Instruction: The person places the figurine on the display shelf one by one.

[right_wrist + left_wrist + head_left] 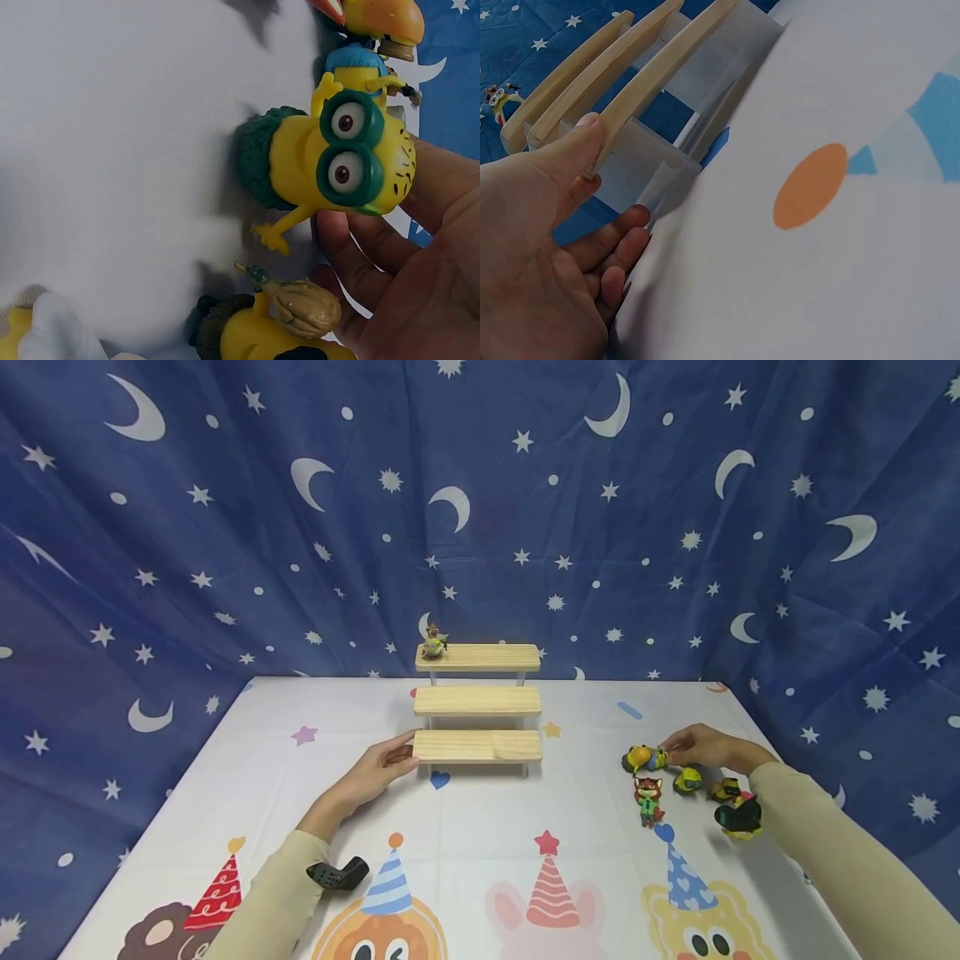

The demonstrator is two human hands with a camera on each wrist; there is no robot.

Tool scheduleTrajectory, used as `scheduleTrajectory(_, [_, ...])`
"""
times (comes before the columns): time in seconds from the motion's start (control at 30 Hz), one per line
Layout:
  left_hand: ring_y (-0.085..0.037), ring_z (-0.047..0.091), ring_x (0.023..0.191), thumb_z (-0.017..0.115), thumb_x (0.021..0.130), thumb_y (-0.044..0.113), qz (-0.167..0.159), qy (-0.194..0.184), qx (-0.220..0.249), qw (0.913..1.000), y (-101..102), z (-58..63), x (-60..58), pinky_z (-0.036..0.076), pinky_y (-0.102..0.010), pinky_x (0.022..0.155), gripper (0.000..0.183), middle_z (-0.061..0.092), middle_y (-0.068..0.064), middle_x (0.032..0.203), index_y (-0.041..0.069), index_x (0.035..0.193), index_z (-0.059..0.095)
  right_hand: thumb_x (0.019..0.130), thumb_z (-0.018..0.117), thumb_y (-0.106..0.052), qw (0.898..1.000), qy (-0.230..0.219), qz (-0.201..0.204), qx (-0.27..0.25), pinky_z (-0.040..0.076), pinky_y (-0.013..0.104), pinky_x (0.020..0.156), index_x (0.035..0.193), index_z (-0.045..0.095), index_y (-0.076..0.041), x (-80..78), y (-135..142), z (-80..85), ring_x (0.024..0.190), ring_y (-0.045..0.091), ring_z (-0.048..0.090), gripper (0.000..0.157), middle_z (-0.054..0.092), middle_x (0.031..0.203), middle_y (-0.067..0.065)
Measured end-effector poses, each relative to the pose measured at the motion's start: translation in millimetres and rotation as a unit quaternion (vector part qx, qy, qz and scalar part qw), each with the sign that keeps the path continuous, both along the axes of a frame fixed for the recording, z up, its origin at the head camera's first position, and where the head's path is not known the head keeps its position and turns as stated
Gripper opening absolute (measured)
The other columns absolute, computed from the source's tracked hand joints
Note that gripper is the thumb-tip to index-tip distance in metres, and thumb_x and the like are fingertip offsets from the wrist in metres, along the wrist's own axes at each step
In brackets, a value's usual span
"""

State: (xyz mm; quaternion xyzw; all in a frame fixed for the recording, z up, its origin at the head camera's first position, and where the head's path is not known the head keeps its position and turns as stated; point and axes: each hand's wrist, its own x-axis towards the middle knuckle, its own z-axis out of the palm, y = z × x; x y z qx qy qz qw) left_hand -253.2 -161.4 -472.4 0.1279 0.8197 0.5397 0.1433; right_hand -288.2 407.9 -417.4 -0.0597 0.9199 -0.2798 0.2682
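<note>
My left hand (381, 768) grips the left end of the lowest shelf of a three-tier wooden display stand (477, 745), thumb on the wooden board (664, 71) and the other fingers lower beside its clear support. At the right, my right hand (705, 747) has its fingertips right at a blue-and-yellow minion figurine (657, 758). In the right wrist view a green-goggled minion figurine (300, 161) hides those fingertips, so I cannot tell whether they pinch it. An orange-and-yellow figurine (639, 757) lies against the blue one. One minion figurine (433, 643) stands at the top shelf's left end.
A fox figurine (648, 802) lies in front of the right hand. More minion figurines (724, 789) sit under the right forearm. The white printed tablecloth (480, 818) meets a blue star-and-moon curtain (480, 568) behind the stand. Black wrist cameras (339, 873) sit on the sleeves.
</note>
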Motion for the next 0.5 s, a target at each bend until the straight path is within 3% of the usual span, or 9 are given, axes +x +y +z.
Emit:
scheduleTrajectory(0.33, [-0.040, 0.049, 0.141, 0.060, 0.103, 0.030, -0.001, 0.009, 0.003, 1.0000, 0.1, 0.3, 1.4, 0.039, -0.055, 0.118, 0.069, 0.049, -0.024, 0.152, 0.009, 0.160, 0.029, 0.097, 0.067, -0.016, 0.999, 0.009, -0.004, -0.040, 0.055, 0.038, 0.091, 0.130, 0.056, 0.012, 0.7, 2.2, -1.1, 0.100, 0.019, 0.063, 0.045, 0.070, 0.113, 0.017])
scheduleTrajectory(0.5, [-0.039, 0.049, 0.141, 0.061, 0.103, 0.029, -0.002, 0.006, 0.003, 1.0000, 1.8, 1.0, 0.7, 0.039, -0.054, 0.118, 0.068, 0.050, -0.024, 0.152, 0.009, 0.160, 0.029, 0.098, 0.065, -0.019, 0.997, -0.003, -0.023, -0.076, 0.052, 0.031, 0.079, 0.134, 0.053, 0.010, -1.9, 4.7, -3.0, 0.090, 0.015, 0.059, 0.047, 0.070, 0.104, 0.006])
